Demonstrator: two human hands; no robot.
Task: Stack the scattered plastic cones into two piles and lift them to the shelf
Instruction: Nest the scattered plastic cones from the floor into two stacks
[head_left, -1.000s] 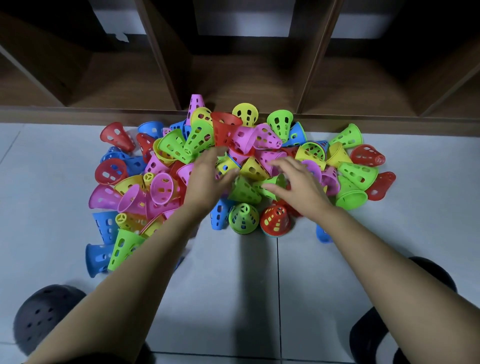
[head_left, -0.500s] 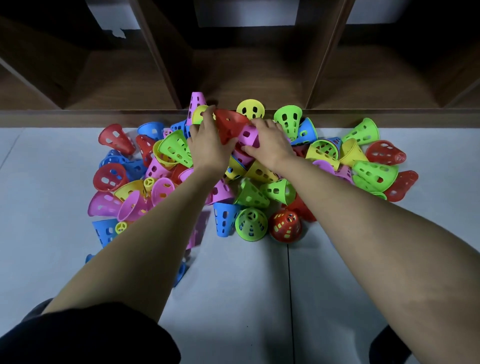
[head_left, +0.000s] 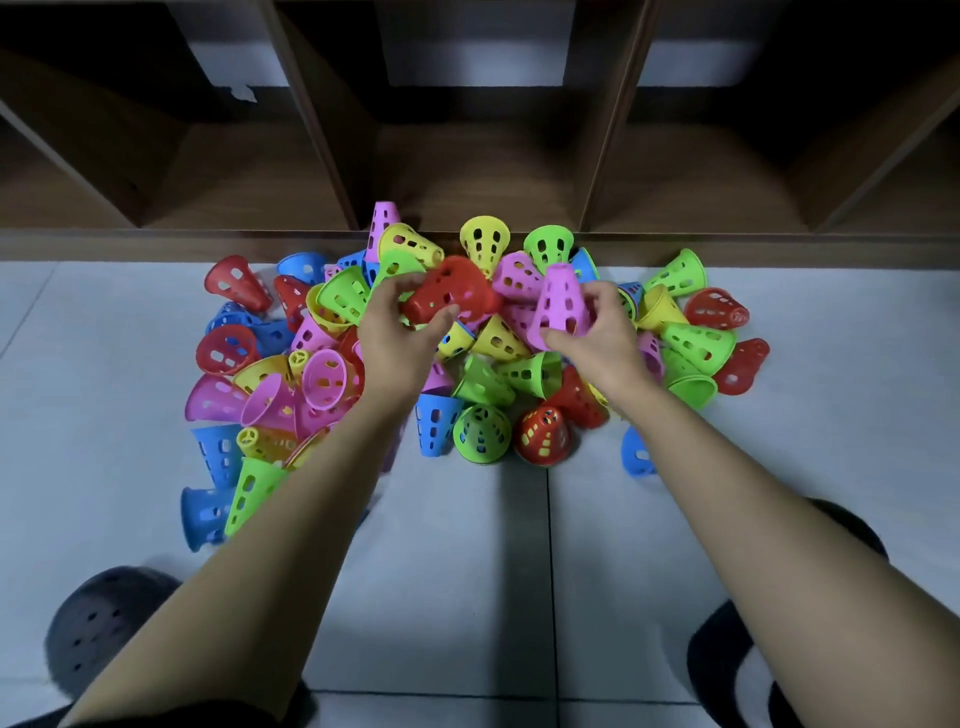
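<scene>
The left hand (head_left: 395, 338) grips a red cone (head_left: 452, 296), fingers curled over its top and the thumb pressed beneath. That cone lies tilted on its side above the far middle of the pile (head_left: 498, 343), and it is blurred, so its holes are hard to make out. The right hand (head_left: 597, 338) pinches a pink cone (head_left: 558, 301) by its wide rim, thumb at the near edge and fingers round the far side. The pink cone stands upright, narrow end up, just right of the red one and raised above the pile's far right part. The two held cones are close together but do not touch.

Both forearms reach in from the pile's near side, the left crossing its near left edge.

The pile is a loose heap of red, blue, green, yellow and pink cones, lying at all angles. At its near edge stand a blue cone (head_left: 434, 423), a green cone (head_left: 480, 434) and a red-and-yellow cone (head_left: 540, 434), side by side. The pile rests on a pale tiled floor (head_left: 467, 571). Just beyond the pile's far edge runs a dark wooden shelf (head_left: 483, 171), split into open compartments. Well back from the pile's near left side sits a dark perforated shoe (head_left: 98, 618).
</scene>
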